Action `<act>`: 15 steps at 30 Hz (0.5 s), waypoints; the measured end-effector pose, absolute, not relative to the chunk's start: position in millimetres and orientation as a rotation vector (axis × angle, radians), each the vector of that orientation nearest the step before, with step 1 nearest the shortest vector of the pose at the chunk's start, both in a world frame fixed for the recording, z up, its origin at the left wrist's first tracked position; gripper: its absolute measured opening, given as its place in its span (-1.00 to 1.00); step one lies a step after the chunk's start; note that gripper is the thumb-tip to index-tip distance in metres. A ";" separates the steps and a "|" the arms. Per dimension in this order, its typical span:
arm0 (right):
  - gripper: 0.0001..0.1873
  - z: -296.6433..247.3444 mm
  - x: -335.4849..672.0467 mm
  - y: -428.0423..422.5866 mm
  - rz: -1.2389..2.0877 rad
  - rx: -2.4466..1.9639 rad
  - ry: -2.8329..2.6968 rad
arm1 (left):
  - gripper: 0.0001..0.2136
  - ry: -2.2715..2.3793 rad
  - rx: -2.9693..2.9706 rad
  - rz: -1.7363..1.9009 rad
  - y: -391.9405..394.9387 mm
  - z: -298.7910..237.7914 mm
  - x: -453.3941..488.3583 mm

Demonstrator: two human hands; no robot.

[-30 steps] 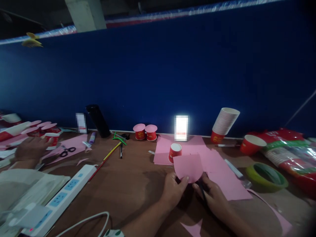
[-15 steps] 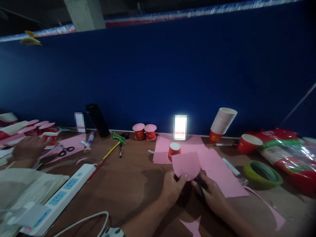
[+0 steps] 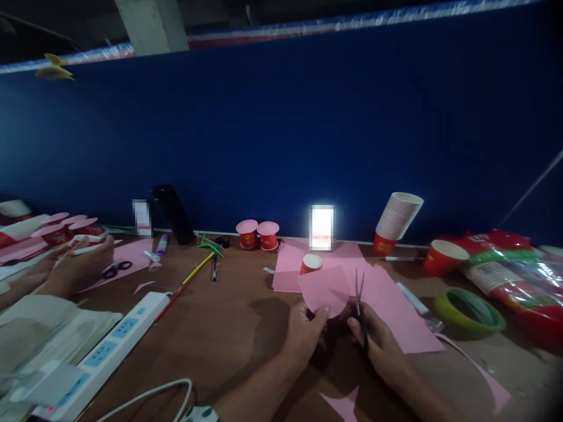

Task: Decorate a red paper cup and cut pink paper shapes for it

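Note:
My left hand (image 3: 305, 331) pinches the lower edge of a rounded piece of pink paper (image 3: 324, 291), thumb on top. Just right of it, my right hand (image 3: 378, 334) grips dark-handled scissors (image 3: 359, 302), their blades pointing up and slightly apart, clear of the paper. Behind the piece, partly covered by it, stands a red paper cup (image 3: 311, 264) with its white end up. Larger pink sheets (image 3: 396, 316) lie beneath and beyond my hands. A pink offcut (image 3: 343, 403) rests near the front edge of the view.
Two red cups topped with pink discs (image 3: 257, 228) stand at the back. To the right are stacked paper cups (image 3: 398, 217), a roll of tape (image 3: 468, 313) and a red plastic bag (image 3: 519, 281). On the left lie a power strip (image 3: 105, 354) and another person's hands (image 3: 79, 264).
The pink piece has shifted slightly left in my left hand. The scissors have come away from it and now point upward, blades visible. The other person's hands have moved right.

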State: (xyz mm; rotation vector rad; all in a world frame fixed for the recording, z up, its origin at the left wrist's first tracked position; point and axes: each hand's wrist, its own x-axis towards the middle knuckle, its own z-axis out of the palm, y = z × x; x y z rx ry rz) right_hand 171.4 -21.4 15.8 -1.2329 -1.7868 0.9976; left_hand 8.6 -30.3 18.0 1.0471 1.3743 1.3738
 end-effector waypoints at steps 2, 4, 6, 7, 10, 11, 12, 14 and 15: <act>-0.54 12.4 172.5 -21.0 1.022 -1.224 -1.763 | -0.72 1.371 1.029 1.375 -30.2 17.3 8.3; -0.51 9.6 173.3 -20.4 1.024 -1.208 -1.741 | -0.72 1.389 1.019 1.378 -29.9 15.8 8.3; -0.50 8.2 173.5 -19.8 1.013 -1.195 -1.720 | -0.73 1.395 1.017 1.393 -29.4 14.2 8.4; -0.51 8.1 173.5 -19.6 1.014 -1.186 -1.715 | -0.74 1.390 1.016 1.400 -29.1 13.6 8.4; -0.53 10.0 172.5 -20.5 1.044 -1.159 -1.708 | -0.74 1.339 0.972 1.418 -28.5 13.9 8.7; -0.54 11.0 171.9 -21.3 1.060 -1.151 -1.706 | -0.74 1.315 0.944 1.424 -28.4 14.6 8.8; -0.53 12.0 171.1 -22.5 1.078 -1.141 -1.711 | -0.74 1.297 0.912 1.427 -28.3 15.5 8.9; -0.52 13.8 169.0 -25.5 1.109 -1.115 -1.719 | -0.74 1.286 0.842 1.430 -28.6 17.7 9.2; -0.52 14.6 167.9 -27.1 1.120 -1.101 -1.728 | -0.74 1.291 0.810 1.427 -28.9 18.7 9.4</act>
